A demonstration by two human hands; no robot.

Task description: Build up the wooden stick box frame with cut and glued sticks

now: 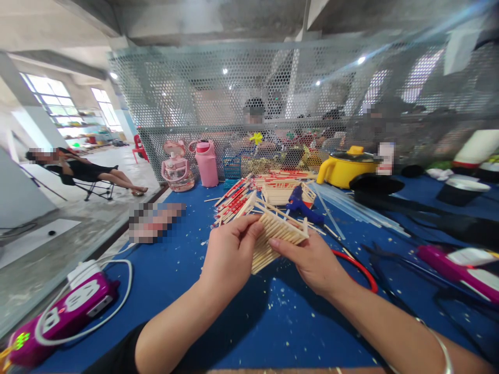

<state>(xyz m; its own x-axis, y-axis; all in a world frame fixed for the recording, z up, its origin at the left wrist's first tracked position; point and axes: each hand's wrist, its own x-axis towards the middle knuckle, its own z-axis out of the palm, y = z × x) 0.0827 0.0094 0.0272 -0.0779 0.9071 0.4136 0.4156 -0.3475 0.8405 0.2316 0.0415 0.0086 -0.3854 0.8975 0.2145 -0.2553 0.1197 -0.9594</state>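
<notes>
Forearms [175,322] poke up from the bottom edge; left hand [232,249] and right hand [317,259] both pinch a stick panel [265,254] mid-frame, closed snugly on it. Some fingers behind are hidden, so can't say how they're placed. I'd keep pressure light and even so no sticks pop loose.

Just below centre toward five o'clock, the right hand [317,262] has most of its fingers hidden behind the stick panel [265,250]. Around half past three, a purple power strip [462,274] is cut off by the right edge. At twelve, mesh [195,78] partly veils a person [254,130]. Between eight and nine, a pixelated object [156,223] is unreadable.
</notes>
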